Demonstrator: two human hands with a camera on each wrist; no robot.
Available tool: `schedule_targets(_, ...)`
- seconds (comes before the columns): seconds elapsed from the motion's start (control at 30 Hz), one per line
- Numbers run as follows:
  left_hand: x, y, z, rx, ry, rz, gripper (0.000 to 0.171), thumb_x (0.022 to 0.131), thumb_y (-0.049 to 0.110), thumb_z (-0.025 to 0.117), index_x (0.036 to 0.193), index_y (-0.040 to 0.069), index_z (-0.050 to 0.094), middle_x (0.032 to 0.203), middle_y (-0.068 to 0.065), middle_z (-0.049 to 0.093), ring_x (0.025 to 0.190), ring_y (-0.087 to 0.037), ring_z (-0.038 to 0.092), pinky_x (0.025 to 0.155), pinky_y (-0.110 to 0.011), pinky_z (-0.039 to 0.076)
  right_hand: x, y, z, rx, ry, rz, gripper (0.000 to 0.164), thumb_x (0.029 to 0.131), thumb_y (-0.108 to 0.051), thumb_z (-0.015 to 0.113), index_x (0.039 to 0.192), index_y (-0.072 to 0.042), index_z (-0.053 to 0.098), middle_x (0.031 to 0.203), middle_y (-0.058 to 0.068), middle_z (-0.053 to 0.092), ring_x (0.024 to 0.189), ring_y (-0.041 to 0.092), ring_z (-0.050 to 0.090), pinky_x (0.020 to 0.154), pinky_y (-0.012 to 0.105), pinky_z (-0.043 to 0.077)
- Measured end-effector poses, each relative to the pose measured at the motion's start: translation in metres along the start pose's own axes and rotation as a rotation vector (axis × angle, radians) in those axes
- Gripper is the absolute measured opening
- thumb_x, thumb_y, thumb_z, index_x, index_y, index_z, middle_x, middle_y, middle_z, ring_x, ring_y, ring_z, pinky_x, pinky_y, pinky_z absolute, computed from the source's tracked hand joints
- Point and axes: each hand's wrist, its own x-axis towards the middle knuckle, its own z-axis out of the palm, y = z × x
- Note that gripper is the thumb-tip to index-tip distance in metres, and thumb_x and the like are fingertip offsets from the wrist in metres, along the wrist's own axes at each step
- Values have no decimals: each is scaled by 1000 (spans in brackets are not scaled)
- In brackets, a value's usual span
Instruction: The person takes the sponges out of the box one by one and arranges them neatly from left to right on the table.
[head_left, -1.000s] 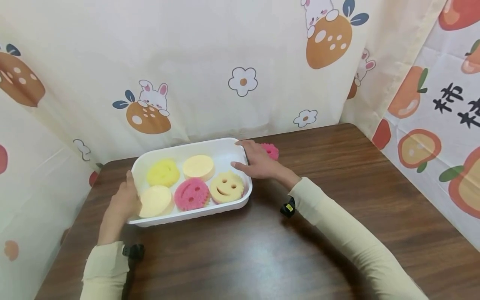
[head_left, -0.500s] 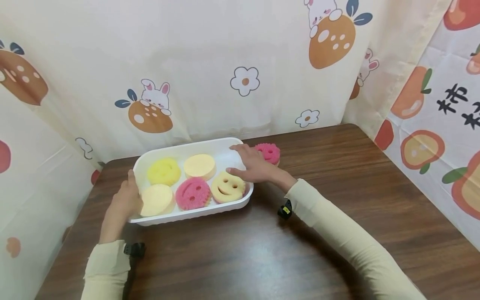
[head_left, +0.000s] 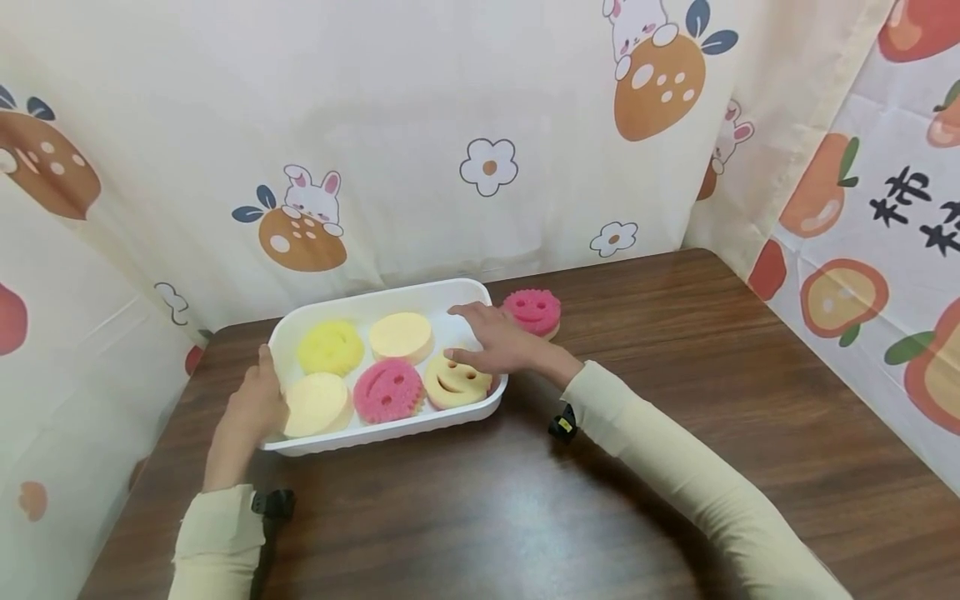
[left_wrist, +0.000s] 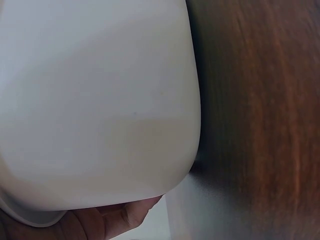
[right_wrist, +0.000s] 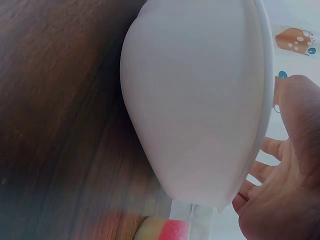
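In the head view a white plastic tray [head_left: 480, 289] holds several round sponges. Among them are a bright yellow sponge [head_left: 330, 348], a plain pale-yellow sponge [head_left: 401, 337], another pale sponge [head_left: 317, 404], a pink smiley sponge [head_left: 387, 390] and a cream smiley sponge [head_left: 450, 385]. My left hand [head_left: 255, 404] grips the tray's left end; its fingers wrap the far side of the wall in the left wrist view. Over the right end, my right hand [head_left: 495, 337] has its fingers spread and relaxed above the cream sponge, holding nothing.
A pink smiley sponge [head_left: 532, 312] lies on the brown wooden table [head_left: 637, 333], just right of the tray. A printed curtain [head_left: 405, 167] hangs along the table's back edge, and a fruit-patterned cloth [head_left: 862, 208] hangs on the right.
My right hand has moved left from the tray's right rim, inward over the cream smiley sponge, uncovering the pink sponge outside. The left hand stays at the tray's left end.
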Motion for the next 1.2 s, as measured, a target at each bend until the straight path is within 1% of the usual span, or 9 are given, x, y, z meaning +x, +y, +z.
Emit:
schedule_targets(0.2, 1, -1, 1, -1, -5, 1, 94, 88, 3, 51, 148, -14, -19, 138, -53, 24, 99, -60, 53, 87, -69, 47, 2, -2, 5, -56, -31, 16, 78, 91, -55, 60, 154, -20, 32, 154, 8, 39, 143, 28, 35, 121, 57, 20)
schedule_targets(0.37, 1, -4, 5, -5, -7, -1, 96, 87, 4, 53, 149, -13, -19, 139, -53, 23, 98, -58, 53, 87, -68, 47, 2, -4, 7, -89, -63, 36, 79, 89, -57, 60, 154, -22, 32, 153, 6, 41, 143, 27, 35, 120, 55, 20)
schedule_targets(0.43, 2, -5, 6, -5, -5, 1, 96, 88, 4, 53, 149, -13, -19, 139, -52, 24, 100, -59, 53, 88, -69, 47, 2, -5, 7, -100, -76, 38, 79, 89, -58, 61, 154, -22, 32, 152, 6, 42, 143, 27, 35, 120, 55, 20)
schedule_targets(0.67, 1, -6, 5, -2, 8, 4, 95, 89, 4, 52, 149, -12, -19, 138, -52, 25, 93, -54, 55, 82, -64, 50, 3, -6, 10, -169, -89, -12, 80, 89, -59, 59, 153, -19, 34, 152, 7, 45, 143, 28, 36, 120, 56, 18)
schedule_targets(0.77, 1, -5, 4, -5, 8, 4, 96, 88, 4, 53, 150, -12, -18, 138, -52, 25, 95, -56, 55, 83, -65, 50, 3, -6, 10, -200, -101, -14, 81, 88, -61, 59, 153, -19, 36, 152, 7, 46, 143, 28, 37, 121, 55, 15)
schedule_targets(0.93, 0, -3, 3, -12, 7, -5, 97, 87, 3, 54, 150, -12, -18, 139, -52, 24, 103, -61, 51, 88, -68, 47, 3, -7, 10, -284, -122, -24, 82, 87, -66, 58, 152, -19, 38, 149, 3, 52, 141, 21, 43, 123, 50, 13)
schedule_targets(1.03, -2, -2, 3, -15, 2, -12, 97, 87, 3, 53, 150, -12, -19, 140, -51, 23, 104, -61, 51, 89, -68, 47, 2, -8, 11, -301, -139, -26, 81, 87, -66, 58, 151, -18, 41, 145, 2, 56, 138, 21, 46, 123, 50, 12)
schedule_targets(1.2, -4, -1, 3, -4, 16, 2, 94, 87, 2, 52, 149, -14, -17, 138, -52, 26, 103, -60, 52, 90, -69, 46, 0, -9, 11, -313, -146, -33, 75, 88, -64, 59, 146, -18, 48, 139, 2, 60, 132, 21, 49, 123, 50, 11)
